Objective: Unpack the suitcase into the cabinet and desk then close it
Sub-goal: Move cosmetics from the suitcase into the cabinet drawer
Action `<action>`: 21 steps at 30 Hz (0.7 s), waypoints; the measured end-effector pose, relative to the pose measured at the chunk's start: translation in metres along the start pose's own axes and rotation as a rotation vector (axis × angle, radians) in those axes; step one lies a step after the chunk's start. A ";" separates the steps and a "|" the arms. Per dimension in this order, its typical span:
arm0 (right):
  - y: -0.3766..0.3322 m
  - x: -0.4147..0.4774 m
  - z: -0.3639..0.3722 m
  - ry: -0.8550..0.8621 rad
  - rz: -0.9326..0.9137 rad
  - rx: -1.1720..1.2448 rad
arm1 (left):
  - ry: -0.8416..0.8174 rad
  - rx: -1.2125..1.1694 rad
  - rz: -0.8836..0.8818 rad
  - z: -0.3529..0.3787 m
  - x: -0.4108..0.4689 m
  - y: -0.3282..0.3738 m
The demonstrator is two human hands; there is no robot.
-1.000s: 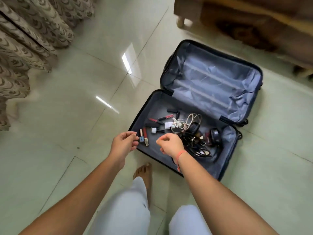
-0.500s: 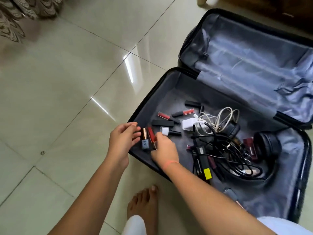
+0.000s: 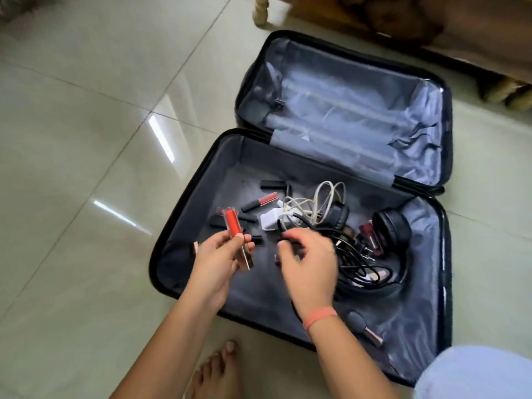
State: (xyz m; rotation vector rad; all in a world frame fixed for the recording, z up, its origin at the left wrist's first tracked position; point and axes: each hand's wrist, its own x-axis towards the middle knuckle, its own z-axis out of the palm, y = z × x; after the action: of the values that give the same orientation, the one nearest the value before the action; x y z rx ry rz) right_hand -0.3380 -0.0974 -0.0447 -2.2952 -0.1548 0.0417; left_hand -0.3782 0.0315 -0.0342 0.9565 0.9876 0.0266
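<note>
An open black suitcase (image 3: 443, 254) lies on the tiled floor, its grey lining showing. The far half is bare; the near half holds several lip-gloss tubes (image 3: 260, 200), a white charger (image 3: 270, 221), tangled cables (image 3: 322, 203) and black headphones (image 3: 393, 228). My left hand (image 3: 218, 263) holds a red lip-gloss tube (image 3: 231, 223) with a gold cap above the near-left corner, with another small item half hidden in the palm. My right hand (image 3: 309, 263) hovers over the cables, fingers curled and blurred, touching a black cable end.
A makeup brush (image 3: 364, 326) lies in the suitcase's near right part. Wooden furniture with turned legs (image 3: 260, 12) stands just beyond the suitcase. My bare foot (image 3: 216, 372) and light trouser knee (image 3: 475, 372) are at the near edge. Glossy floor tiles spread to the left.
My head has come closer to the suitcase. My left hand now holds the red tube that lay at the near-left corner; my right hand has moved right from there to the cables.
</note>
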 end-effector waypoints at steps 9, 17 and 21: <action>0.048 0.018 -0.004 -0.222 0.262 -0.167 | -0.217 0.059 0.113 0.057 -0.021 0.002; 0.031 0.023 0.002 -0.234 0.101 0.296 | -0.203 0.107 0.235 0.068 -0.027 0.005; 0.060 0.005 -0.022 0.325 0.196 0.077 | -0.188 0.171 0.164 0.074 -0.025 -0.008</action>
State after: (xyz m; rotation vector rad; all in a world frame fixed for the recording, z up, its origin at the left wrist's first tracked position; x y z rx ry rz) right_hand -0.3249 -0.1525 -0.0752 -2.1987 0.2356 -0.2203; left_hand -0.3432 -0.0333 -0.0087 1.1732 0.7450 -0.0106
